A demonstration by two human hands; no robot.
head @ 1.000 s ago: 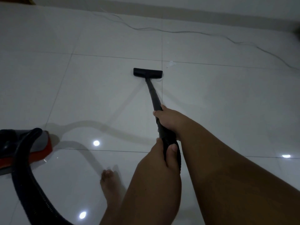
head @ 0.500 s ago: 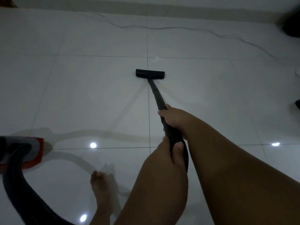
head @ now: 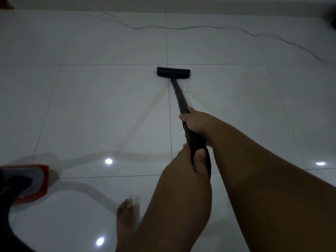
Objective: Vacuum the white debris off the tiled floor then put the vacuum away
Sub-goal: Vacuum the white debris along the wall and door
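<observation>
A black vacuum wand [head: 179, 95] slants away from me over the glossy white tiled floor [head: 101, 110]. Its flat black floor head [head: 173, 72] rests just short of a tile joint. A small speck of white debris [head: 179, 65] lies at the head's far edge, and another white fleck [head: 187, 88] sits right of the wand. My right hand [head: 195, 124] grips the wand higher up. My left hand [head: 189, 160] is closed around the ribbed hose end below it. The red and grey vacuum body [head: 34, 180] stands at the lower left, with its black hose [head: 11, 193] curving off the frame.
A thin power cord [head: 200, 27] snakes across the far tiles near the wall base [head: 181, 6]. My bare foot [head: 125, 215] stands on the floor beside my left arm. A dark object [head: 333, 20] sits at the far right edge.
The floor head has been pushed forward up to the white speck at the tile joint. The view has shifted, and the vacuum body sits lower left.
</observation>
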